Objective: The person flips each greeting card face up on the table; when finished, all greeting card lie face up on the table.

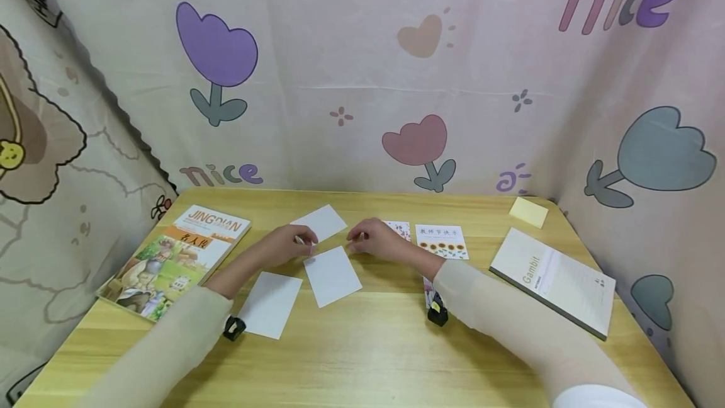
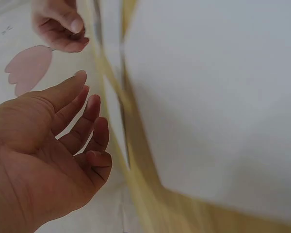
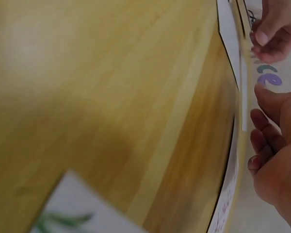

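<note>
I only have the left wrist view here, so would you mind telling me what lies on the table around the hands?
Observer: Three blank white cards; the middle card lies just below both hands.
Operator: Thank you. Is the right hand holding anything?
Observer: The right hand hovers with fingers loosely curled, nothing visibly gripped.
Operator: And what is further left?
Observer: A picture book lies at the table's left edge, beyond the left hand.

Wooden table [image 1: 362, 357], seemingly cloth-draped walls [image 1: 362, 68].
</note>
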The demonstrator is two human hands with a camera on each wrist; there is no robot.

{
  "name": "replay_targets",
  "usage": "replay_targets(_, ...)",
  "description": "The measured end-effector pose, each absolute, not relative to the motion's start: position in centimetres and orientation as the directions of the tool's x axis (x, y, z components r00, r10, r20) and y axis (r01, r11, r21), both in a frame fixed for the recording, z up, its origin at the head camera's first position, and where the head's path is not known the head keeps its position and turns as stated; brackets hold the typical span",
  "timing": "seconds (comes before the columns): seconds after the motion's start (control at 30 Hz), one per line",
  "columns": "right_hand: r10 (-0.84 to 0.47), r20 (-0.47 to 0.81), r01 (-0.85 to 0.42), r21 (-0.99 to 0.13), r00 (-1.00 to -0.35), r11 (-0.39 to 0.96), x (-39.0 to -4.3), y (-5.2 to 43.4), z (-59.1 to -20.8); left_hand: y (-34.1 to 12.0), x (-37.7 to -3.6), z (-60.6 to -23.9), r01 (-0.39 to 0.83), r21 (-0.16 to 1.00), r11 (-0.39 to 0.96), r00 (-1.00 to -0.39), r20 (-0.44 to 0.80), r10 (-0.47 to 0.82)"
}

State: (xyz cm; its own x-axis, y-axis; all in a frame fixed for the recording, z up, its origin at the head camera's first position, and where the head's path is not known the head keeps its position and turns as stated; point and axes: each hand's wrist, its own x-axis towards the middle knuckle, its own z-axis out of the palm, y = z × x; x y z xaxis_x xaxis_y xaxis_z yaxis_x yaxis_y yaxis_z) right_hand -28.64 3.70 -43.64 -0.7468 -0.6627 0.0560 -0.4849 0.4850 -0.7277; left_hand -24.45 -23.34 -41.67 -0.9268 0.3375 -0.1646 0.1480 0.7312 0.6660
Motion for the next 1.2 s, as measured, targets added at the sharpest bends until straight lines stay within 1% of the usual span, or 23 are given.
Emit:
replay_targets(0.27,-0.726,0.032,-0.565,-0.652,-0.687,0.505,-29.3,2.5,-43.7,-25.1,-23.5,-42.5,0.135,0.678,0.723,-0.915,-0.194,0.353)
replay_targets(0.4,-0.755,0.002,-0.594,-0.618,-0.656,0.515,-29.7,1.8,-43.8,-25.3,-23.5,-42.9,0.129,0.672,0.729,-0.909,-0.213,0.357)
replay_targets(0.53,-0.767,-0.024,-0.616,-0.58,-0.641,0.533,-29.9,1.3,-44.1,-25.1,-23.6,-43.3,0.128,0.666,0.734,-0.91,-0.215,0.354)
replay_targets(0.63,-0.773,-0.017,-0.637,-0.555,-0.634,0.535,-30.0,1.1,-44.4,-24.8,-23.5,-43.4,0.121,0.651,0.749,-0.914,-0.221,0.34)
replay_targets(0.83,-0.795,0.013,-0.672,-0.543,-0.606,0.503,-29.9,0.4,-44.6,-24.7,-23.1,-43.0,0.105,0.615,0.782,-0.92,-0.239,0.311)
replay_targets(1.07,-0.773,-0.019,-0.639,-0.55,-0.634,0.538,-29.8,0.0,-44.6,-24.5,-23.0,-42.9,0.114,0.603,0.79,-0.92,-0.235,0.312)
replay_targets(1.2,-0.778,0.006,-0.654,-0.545,-0.628,0.524,-29.9,-0.1,-44.5,-24.4,-23.1,-43.0,0.127,0.6,0.79,-0.919,-0.229,0.322)
